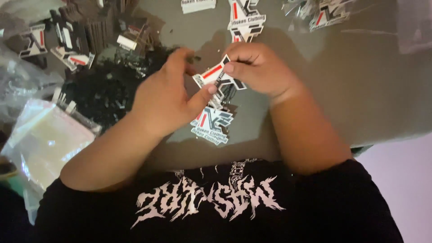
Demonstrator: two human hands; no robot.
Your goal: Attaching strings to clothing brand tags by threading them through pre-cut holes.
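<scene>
I'm looking straight down at both hands meeting over the grey surface (369, 90), and they share one thing: a die-cut tag (217, 76) in white, black and red, held tilted just above the surface near the middle of the view. The left hand (164, 96) grasps it from below, thumb tip pressed against the tag's lower edge and fingers curled behind it. The right hand (258, 67) pinches the tag's upper right part, its fingers folded over the top. Dark strings (227, 95) dangle from the tag under the right hand. Directly beneath, flat on the surface, lies a small stack of similar tags (211, 123). More tags (246, 20) sit further up, beyond the hands. To the left of the left hand I see a heap of small black bits (105, 90), too blurred to identify, and near the left forearm a pile of clear plastic bags (42, 139). A black printed shirt (216, 207) fills the bottom of the view.
</scene>
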